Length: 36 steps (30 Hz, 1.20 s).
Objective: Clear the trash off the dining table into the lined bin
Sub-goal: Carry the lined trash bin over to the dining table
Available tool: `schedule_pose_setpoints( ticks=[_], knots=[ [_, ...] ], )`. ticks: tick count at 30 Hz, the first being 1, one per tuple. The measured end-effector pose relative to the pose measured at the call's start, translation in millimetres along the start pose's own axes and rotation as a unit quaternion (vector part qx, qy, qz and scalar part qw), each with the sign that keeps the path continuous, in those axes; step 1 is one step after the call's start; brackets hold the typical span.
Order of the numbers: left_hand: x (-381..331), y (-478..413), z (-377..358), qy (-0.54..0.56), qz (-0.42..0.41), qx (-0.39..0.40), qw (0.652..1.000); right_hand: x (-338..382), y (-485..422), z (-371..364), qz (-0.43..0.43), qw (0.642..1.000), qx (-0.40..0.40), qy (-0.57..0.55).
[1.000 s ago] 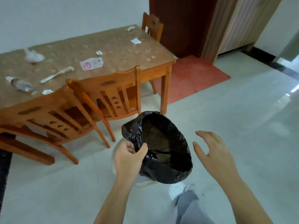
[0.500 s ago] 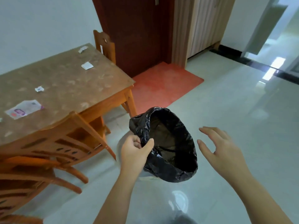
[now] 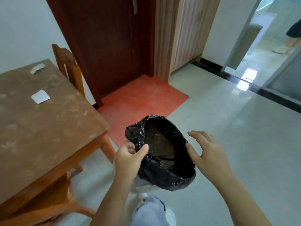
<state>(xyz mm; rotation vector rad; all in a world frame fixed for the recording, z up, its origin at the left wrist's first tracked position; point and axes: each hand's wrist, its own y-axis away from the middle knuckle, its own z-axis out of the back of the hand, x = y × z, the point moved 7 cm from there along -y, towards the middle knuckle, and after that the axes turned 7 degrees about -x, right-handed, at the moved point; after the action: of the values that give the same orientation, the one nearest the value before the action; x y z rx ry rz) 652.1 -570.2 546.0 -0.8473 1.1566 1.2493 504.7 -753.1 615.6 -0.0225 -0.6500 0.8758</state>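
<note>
A bin lined with a black plastic bag point(image 3: 164, 175) hangs in front of me above the floor, its mouth open and dark inside. My left hand point(image 3: 128, 159) is shut on the near left rim of the bag. My right hand point(image 3: 206, 154) is open with fingers spread, its thumb touching the bin's right rim. The wooden dining table point(image 3: 48, 128) stands to the left of the bin. On it lie a small white paper square point(image 3: 40, 96) and a crumpled white scrap point(image 3: 37, 69) near the far edge.
A wooden chair point(image 3: 68, 69) stands at the table's far end and another chair point(image 3: 53, 199) sits tucked in at the near side. A red mat point(image 3: 140, 101) lies before a dark door point(image 3: 105, 46). My leg and shoe point(image 3: 151, 211) are below the bin. Another person's legs point(image 3: 291, 41) show at far right.
The view has swung right, so the table slid left and most of its trash left the frame. The bin stays held by my left hand; my right hand moved in to touch its rim.
</note>
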Motion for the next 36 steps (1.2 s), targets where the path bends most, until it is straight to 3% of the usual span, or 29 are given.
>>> schedule_pose_setpoints(
  ticks=[7, 16, 23, 26, 30, 36],
  knots=[
    [-64.8, -153.4, -48.8, -0.028, -0.071, 0.019, 0.997, 28.9, -163.2, -39.7, 0.01, 1.0, -0.017, -0.008],
    [-95.1, -315.2, -79.2, -0.035, -0.024, -0.045, 0.998, 21.6, -333.0, -122.9, 0.026, 0.998, 0.022, -0.055],
    [-138.5, -440.8, -112.0, 0.021, -0.034, -0.143, 0.989, 55.4, -513.6, -178.7, 0.155, 0.984, 0.053, -0.071],
    [-171.1, -481.8, -111.7, 0.034, -0.082, -0.203, 0.975, 84.7, -581.7, -192.9, 0.218, 0.97, 0.068, -0.084],
    [-203.8, -526.4, -85.6, 0.069, -0.128, -0.289, 0.946, 136.7, -651.3, -218.7, 0.274, 0.949, 0.086, -0.128],
    [-212.0, -590.1, -26.0, 0.118, -0.099, -0.408, 0.9, 213.9, -702.1, -267.2, 0.344, 0.917, 0.105, -0.17]
  ],
)
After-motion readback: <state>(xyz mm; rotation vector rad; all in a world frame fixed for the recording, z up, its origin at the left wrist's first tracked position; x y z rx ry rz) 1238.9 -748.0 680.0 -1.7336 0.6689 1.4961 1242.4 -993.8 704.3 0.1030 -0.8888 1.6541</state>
